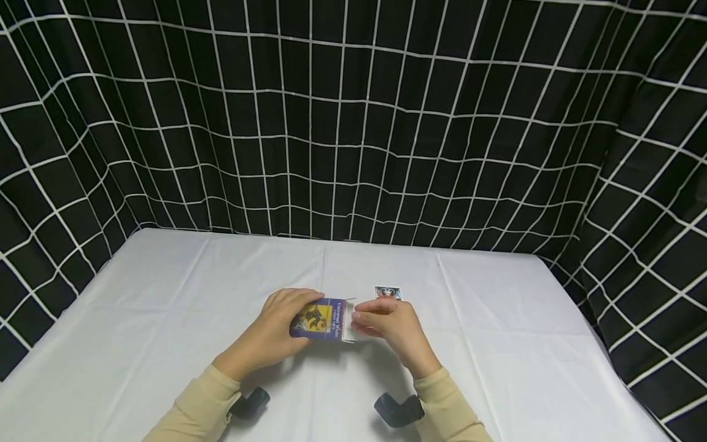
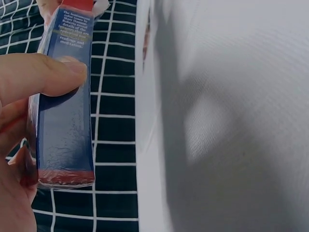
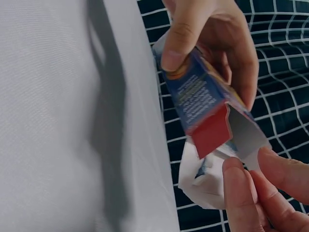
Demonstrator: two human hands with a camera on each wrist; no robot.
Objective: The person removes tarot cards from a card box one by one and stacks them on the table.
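A blue tarot deck box (image 1: 323, 318) with a yellow picture on its front is held above the table. My left hand (image 1: 283, 325) grips it by the closed end, thumb along one narrow side (image 2: 65, 125). The other end is open towards the right, with a red side flap (image 3: 211, 133) and white inner flaps (image 3: 205, 191) spread out. My right hand (image 1: 394, 325) is at this open end, its thumb and fingertips pinching the edge of a pale flap (image 3: 253, 145). How much of the contents is inside cannot be made out.
A small printed card or picture (image 1: 388, 291) lies on the white-covered table (image 1: 221, 264) behind my right hand, which partly hides it. Black curtains with a white grid (image 1: 353, 123) stand at the back and sides.
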